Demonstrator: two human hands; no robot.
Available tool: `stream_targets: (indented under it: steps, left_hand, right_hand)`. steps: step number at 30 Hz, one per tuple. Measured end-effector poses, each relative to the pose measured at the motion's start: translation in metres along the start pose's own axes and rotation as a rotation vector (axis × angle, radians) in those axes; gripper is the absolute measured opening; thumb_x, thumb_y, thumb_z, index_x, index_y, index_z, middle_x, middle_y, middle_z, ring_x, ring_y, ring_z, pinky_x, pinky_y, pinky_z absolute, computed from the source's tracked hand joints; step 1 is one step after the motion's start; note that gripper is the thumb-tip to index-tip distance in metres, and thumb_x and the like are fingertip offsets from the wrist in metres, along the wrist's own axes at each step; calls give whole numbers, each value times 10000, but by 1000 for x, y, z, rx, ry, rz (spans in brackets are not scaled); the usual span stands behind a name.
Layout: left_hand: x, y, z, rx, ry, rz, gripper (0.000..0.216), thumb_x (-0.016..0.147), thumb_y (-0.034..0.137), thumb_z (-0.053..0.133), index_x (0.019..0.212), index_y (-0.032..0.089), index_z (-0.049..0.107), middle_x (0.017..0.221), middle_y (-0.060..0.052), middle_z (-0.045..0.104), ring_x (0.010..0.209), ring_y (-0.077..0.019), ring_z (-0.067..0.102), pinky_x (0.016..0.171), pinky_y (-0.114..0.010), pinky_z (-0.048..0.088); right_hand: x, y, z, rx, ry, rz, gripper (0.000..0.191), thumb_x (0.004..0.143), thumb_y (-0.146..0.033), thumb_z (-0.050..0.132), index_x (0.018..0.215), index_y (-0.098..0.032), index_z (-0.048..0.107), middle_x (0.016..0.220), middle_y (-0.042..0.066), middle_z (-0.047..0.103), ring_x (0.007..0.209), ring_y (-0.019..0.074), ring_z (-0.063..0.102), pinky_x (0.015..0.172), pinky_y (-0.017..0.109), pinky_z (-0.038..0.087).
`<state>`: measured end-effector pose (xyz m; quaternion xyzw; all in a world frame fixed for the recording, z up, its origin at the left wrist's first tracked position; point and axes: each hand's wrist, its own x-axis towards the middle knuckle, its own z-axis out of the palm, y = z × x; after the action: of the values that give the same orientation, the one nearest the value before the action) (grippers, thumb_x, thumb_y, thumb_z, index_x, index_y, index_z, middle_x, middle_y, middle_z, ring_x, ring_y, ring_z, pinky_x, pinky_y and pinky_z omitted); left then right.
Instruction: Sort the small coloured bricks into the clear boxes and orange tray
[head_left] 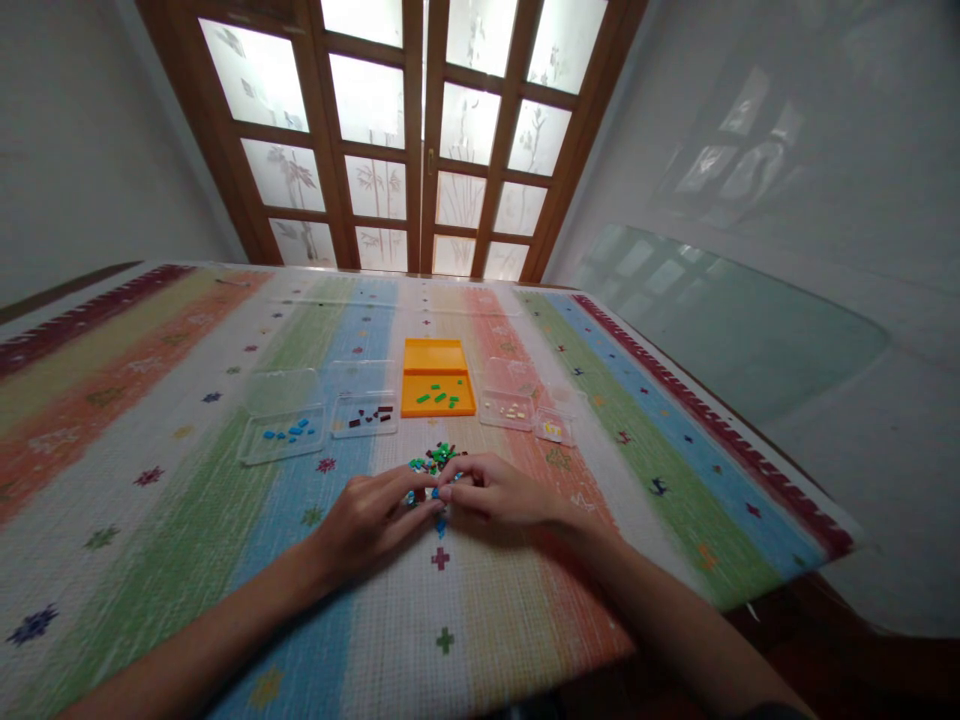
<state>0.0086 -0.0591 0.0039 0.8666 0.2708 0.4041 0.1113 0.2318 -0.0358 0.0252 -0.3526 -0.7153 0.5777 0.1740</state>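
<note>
Small toy building bricks (pixel 442 455) in green, blue and brown lie in a loose pile on the cloth, partly hidden by my hands. My left hand (pixel 369 512) comes in from the left, its index finger and thumb reaching to the pile's near side. From the right, my right hand (pixel 495 490) has its fingers curled in a pinch. The fingertips of both hands meet around a small blue brick (pixel 436 493), mostly covered by them. Another blue brick (pixel 441 527) rests on the cloth just below the fingertips.
Beyond the pile stand open clear boxes holding blue bricks (pixel 292 430), dark brown bricks (pixel 371 415), cream bricks (pixel 511 410) and yellow bricks (pixel 553 428). An open orange case (pixel 435 357) holds several green bricks. A striped cloth (pixel 405 600) covers the table.
</note>
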Motion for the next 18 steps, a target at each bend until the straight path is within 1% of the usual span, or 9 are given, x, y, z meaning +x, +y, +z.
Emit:
stream_targets:
  steps: [5, 8, 10, 11, 12, 13, 16, 18]
  left_hand:
    - [6, 0, -5, -84, 22, -40, 125, 981, 232, 585, 1026, 160, 677, 782, -21, 673, 556, -78, 537, 532, -190, 452]
    - [12, -8, -21, -38, 47, -82, 124, 970, 256, 601, 961, 159, 679, 800, -18, 682, 525, -63, 507, 521, -183, 438]
    - [16, -17, -38, 24, 100, -127, 140, 949, 285, 620, 923, 164, 686, 796, -13, 689, 505, -62, 498, 512, -185, 435]
    - [18, -24, -49, 69, 126, -178, 155, 937, 308, 627, 924, 169, 694, 748, 0, 675, 501, -70, 503, 513, -190, 439]
    - [18, -31, -60, 108, 130, -221, 176, 925, 335, 631, 924, 174, 703, 663, 21, 638, 485, -79, 502, 504, -191, 439]
    - [19, -39, -72, 134, 132, -273, 201, 916, 360, 631, 917, 175, 710, 618, 29, 619, 474, -86, 506, 494, -192, 440]
    - [14, -66, -105, 183, 94, -418, 255, 874, 418, 644, 890, 176, 724, 593, 22, 649, 437, -98, 521, 433, -186, 407]
    - [9, -82, -122, 200, 30, -501, 276, 861, 437, 631, 881, 183, 738, 595, 14, 675, 457, -120, 564, 435, -191, 409]
  right_hand:
    - [0, -6, -1, 42, 56, 30, 313, 918, -469, 595, 908, -162, 654, 603, -55, 500, 520, 88, 432, 491, 217, 310]
    - [-2, -10, -6, 1, 121, 27, 304, 929, -450, 582, 900, -160, 667, 646, -36, 538, 552, 93, 455, 513, 222, 333]
    - [-3, -11, -11, -34, 152, 19, 287, 935, -424, 572, 888, -158, 667, 671, -21, 567, 569, 98, 474, 524, 225, 347]
    - [-4, -10, -13, -49, 161, 17, 278, 936, -413, 569, 884, -157, 666, 683, -16, 580, 575, 100, 484, 531, 227, 355]
    - [-5, -10, -15, -62, 169, 15, 268, 937, -402, 570, 879, -157, 664, 691, -12, 590, 580, 101, 492, 539, 229, 363]
    - [-5, -10, -16, -77, 174, 12, 258, 936, -391, 572, 876, -157, 664, 701, -9, 600, 587, 103, 501, 549, 230, 372]
    - [-5, -9, -18, -130, 179, -15, 231, 933, -359, 579, 864, -159, 671, 737, 3, 633, 627, 109, 532, 593, 235, 402]
    - [-5, -9, -17, -159, 172, -42, 226, 934, -344, 575, 857, -160, 680, 774, 13, 661, 663, 115, 557, 627, 239, 421]
